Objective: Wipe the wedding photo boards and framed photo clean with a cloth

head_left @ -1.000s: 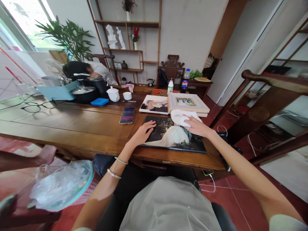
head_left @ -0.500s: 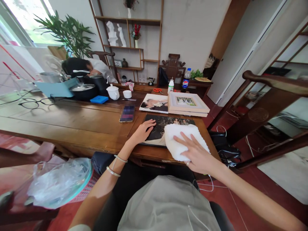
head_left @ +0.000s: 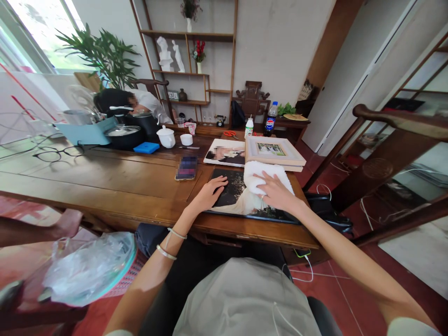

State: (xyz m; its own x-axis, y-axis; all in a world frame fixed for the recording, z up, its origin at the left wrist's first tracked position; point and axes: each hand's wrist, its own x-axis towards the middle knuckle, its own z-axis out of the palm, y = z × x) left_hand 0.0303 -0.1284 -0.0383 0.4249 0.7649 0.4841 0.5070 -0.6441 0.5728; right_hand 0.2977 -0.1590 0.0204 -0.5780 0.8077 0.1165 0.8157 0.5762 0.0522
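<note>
A dark photo panel [head_left: 229,193] with a pale gown in its picture lies flat near the table's front edge. My left hand [head_left: 210,193] rests on its left side, fingers stretched out and holding nothing. My right hand [head_left: 276,190] holds a folded white towel [head_left: 254,171] against the panel's upper right part, fingers spread over the cloth. The towel hides that part of the picture. Just behind the panel are a photo print [head_left: 227,153] and, right of it, stacked white picture frames [head_left: 297,158].
Left of the panel is a phone [head_left: 186,168]. Farther back stand a teapot [head_left: 165,137], a cup [head_left: 186,139], a white bottle [head_left: 248,128], a cola bottle [head_left: 270,122] and orange-handled scissors [head_left: 230,134]. Eyeglasses [head_left: 58,153] lie at left. Another person [head_left: 145,102] leans behind the pots.
My right hand has moved the towel away from me, from the panel's front right to its upper right. More of the gown shows now. My left hand stays on the panel.
</note>
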